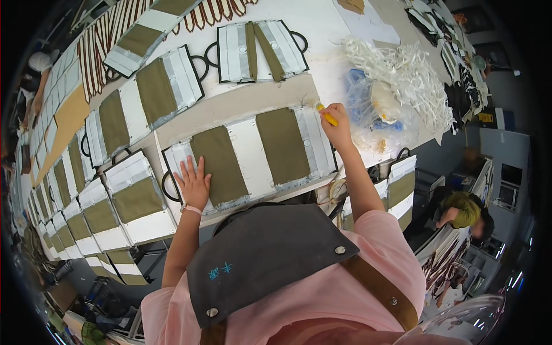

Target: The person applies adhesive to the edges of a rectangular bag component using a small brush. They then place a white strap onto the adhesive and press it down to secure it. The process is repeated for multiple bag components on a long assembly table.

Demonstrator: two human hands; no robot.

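Note:
A flat bag panel (248,155), white with two olive-green fabric patches and grey strips at its ends, lies in front of me on the table. Its black loop handle (167,187) sticks out at the left end. My left hand (194,183) rests flat with fingers spread across the left end and the near olive patch. Closed around a short yellow-handled tool (329,117), my right hand (336,127) is at the panel's upper right corner. The tool's pale tip is too small to make out. Some loose threads show on the table beside it.
Another bag panel with two olive straps (263,50) lies beyond, and further olive-and-white panels (141,98) spread to the left. A heap of white ribbons (402,80) and a clear plastic bag (368,109) sit to the right. A person (463,210) works at the far right.

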